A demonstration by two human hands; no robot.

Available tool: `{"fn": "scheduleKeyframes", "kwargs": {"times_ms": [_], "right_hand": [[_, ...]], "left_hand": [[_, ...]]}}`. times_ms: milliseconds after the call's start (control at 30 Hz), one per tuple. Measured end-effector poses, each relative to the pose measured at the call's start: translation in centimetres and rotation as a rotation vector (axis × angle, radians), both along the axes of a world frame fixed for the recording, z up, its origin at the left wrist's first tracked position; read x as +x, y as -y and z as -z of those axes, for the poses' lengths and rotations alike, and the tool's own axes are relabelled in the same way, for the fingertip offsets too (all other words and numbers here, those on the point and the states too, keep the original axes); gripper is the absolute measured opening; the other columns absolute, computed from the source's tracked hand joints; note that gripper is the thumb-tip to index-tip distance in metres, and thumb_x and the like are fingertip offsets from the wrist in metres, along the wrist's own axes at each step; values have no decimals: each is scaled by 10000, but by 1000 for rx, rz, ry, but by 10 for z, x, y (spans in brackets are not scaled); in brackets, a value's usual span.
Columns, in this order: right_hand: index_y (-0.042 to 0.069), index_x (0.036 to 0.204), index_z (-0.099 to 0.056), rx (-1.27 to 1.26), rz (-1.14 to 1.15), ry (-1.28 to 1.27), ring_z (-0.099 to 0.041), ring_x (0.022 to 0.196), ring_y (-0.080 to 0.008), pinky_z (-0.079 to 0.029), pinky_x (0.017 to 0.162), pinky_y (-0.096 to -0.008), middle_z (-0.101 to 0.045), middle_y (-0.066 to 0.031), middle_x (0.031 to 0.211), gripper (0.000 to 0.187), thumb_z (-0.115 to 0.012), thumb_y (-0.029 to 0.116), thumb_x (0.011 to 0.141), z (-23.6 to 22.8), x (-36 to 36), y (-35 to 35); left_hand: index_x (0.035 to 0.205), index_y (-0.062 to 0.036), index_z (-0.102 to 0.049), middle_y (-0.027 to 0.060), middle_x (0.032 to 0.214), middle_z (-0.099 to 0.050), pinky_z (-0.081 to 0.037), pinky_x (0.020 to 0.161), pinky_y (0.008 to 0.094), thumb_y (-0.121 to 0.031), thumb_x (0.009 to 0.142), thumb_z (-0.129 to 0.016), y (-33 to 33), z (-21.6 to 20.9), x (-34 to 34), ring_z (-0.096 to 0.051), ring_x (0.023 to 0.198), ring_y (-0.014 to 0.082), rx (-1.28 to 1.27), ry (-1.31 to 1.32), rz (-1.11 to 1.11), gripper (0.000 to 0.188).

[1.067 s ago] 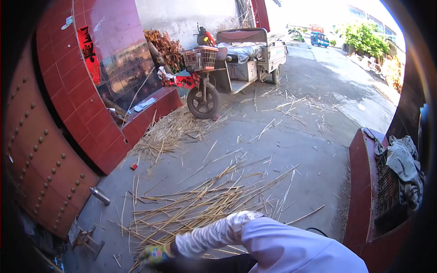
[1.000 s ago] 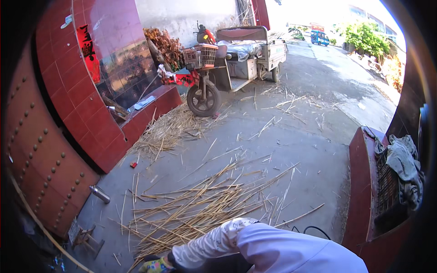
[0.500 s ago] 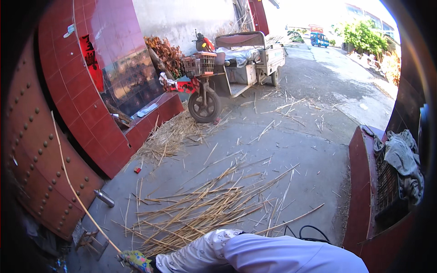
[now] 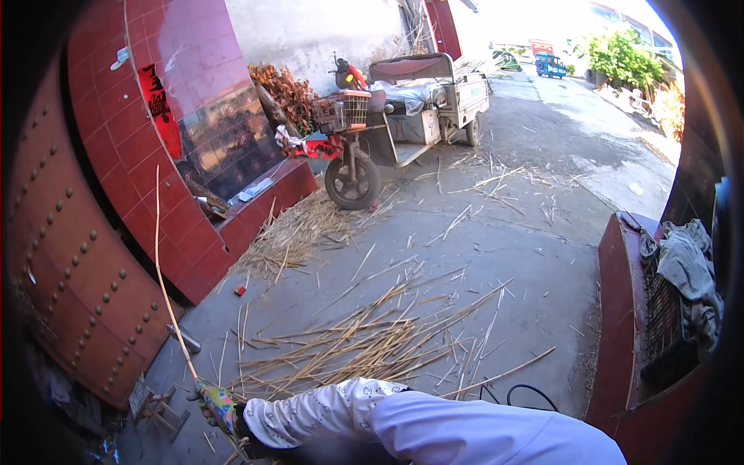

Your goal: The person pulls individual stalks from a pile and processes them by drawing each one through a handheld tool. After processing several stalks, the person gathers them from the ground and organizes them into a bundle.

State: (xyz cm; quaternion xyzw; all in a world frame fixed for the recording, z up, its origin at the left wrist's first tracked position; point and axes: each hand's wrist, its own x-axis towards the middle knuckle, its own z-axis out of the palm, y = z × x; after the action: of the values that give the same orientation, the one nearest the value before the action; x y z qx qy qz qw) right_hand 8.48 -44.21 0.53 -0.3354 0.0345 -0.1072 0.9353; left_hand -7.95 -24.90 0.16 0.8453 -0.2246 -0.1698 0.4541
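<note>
My right arm, in a pale lavender sleeve and a white printed cuff, reaches across the lower edge to the left. My right hand [image 4: 220, 408], in a colourful patterned glove, is closed around a long, thin dry stalk [image 4: 167, 287]. The stalk rises from the fist in front of the studded door, and its lower end is partly hidden. To the right of the hand, a loose spread of tan dry stalks [image 4: 364, 341] lies on the concrete, its near part covered by my forearm. My left hand is not in view.
A small wooden stool [image 4: 163, 415] and a metal flask [image 4: 186, 339] are near the studded red door [image 4: 85, 287]. A three-wheeled cargo vehicle [image 4: 411, 116] stands ahead beside straw litter [image 4: 302, 229]. At right, a cloth [image 4: 686, 267] hangs over a dark crate [image 4: 659, 310].
My right hand has risen slightly, and the stalk in it has swung rightward to stand more upright, now crossing in front of the flask. The view has shifted a little.
</note>
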Motion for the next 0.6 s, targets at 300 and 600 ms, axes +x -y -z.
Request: {"fn": "scheduleKeyframes", "kwargs": {"times_ms": [300,600], "right_hand": [[74,849,-500,113,-12,-18,-464,615,-158,-388,556,-249,-486,-40,668,139,-427,181,798,7,-7,-4],[90,824,-494,182,-29,-44,-447,572,-137,-381,512,-236,-467,-21,640,119,-412,175,809,17,-9,-18]], "left_hand": [[1113,-23,-442,153,1004,-512,-402,783,378,-395,765,-489,0,0,-4,-507,912,261,-16,-50,-49,511],[1098,-26,-457,136,961,-535,-435,743,381,-363,798,-455,-13,18,-3,-531,868,247,-27,-144,-54,451]]}}
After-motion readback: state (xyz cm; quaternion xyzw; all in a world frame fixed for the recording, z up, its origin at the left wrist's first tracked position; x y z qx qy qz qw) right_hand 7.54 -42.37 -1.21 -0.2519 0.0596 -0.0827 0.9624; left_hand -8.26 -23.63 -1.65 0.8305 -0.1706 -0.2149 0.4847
